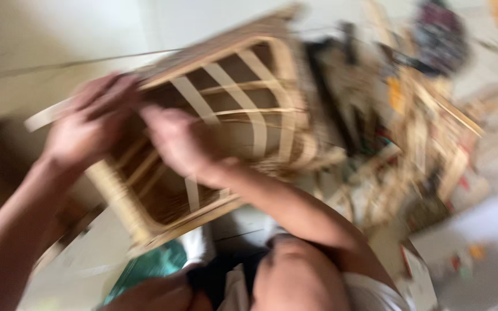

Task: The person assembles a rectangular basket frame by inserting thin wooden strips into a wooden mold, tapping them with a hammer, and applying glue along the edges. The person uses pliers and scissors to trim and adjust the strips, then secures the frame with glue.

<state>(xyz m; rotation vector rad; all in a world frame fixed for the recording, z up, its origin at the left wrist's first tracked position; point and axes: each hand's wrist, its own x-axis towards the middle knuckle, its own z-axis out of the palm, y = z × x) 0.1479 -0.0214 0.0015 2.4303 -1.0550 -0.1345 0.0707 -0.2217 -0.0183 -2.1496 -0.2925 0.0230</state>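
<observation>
both hands grip a woven cane basket frame [226,126] held above the lap: left hand [90,126] fingers curled on its rim, right hand [177,141] fingers closed inside; all blurred.

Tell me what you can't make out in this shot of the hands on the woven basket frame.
- Head view, left hand: motion blur smears the fingers, so its grip on the basket frame is unclear.
- Right hand: blurred, and its fingertips are lost against the cane strips.
- Pile of cane pieces at right: too blurred to tell items apart.
- Green cloth: partly hidden by the frame.
</observation>
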